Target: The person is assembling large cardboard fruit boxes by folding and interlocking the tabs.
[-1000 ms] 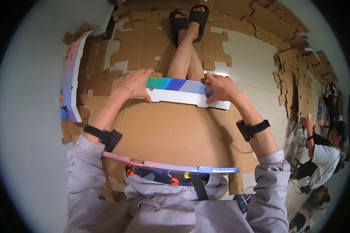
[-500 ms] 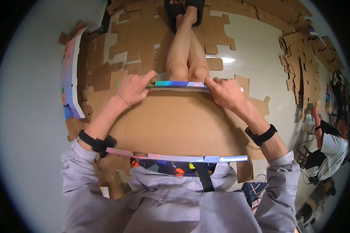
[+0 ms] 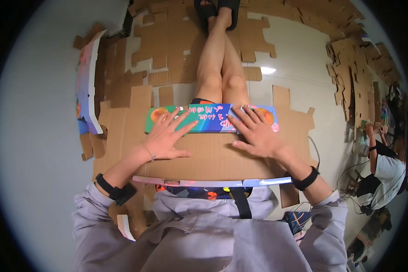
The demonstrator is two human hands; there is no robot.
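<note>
A brown cardboard sheet [image 3: 208, 163] lies across my lap. Along its far side a printed flap [image 3: 211, 122] in green and blue, with fruit pictures near both ends, is folded over toward me. My left hand [image 3: 165, 136] rests on the flap's left part, fingers spread and thumb out over the bare cardboard. On the right part lies my right hand [image 3: 258, 136], its fingers stretched out flat too. Neither hand grips anything. Close to my body, the sheet's near wall [image 3: 213, 183] stands folded up, showing a pink and pale-blue edge.
Flattened cardboard pieces [image 3: 167, 43] cover much of the floor ahead. A printed pink and blue carton piece [image 3: 87, 86] stands at the left beside the pale wall. More cardboard [image 3: 353, 77] is piled at the right, where another person in a white shirt [image 3: 387, 174] sits working.
The far flap, earlier upright and pinched at its top by both hands, has folded down toward me. My hands have opened and now press flat on its printed face.
</note>
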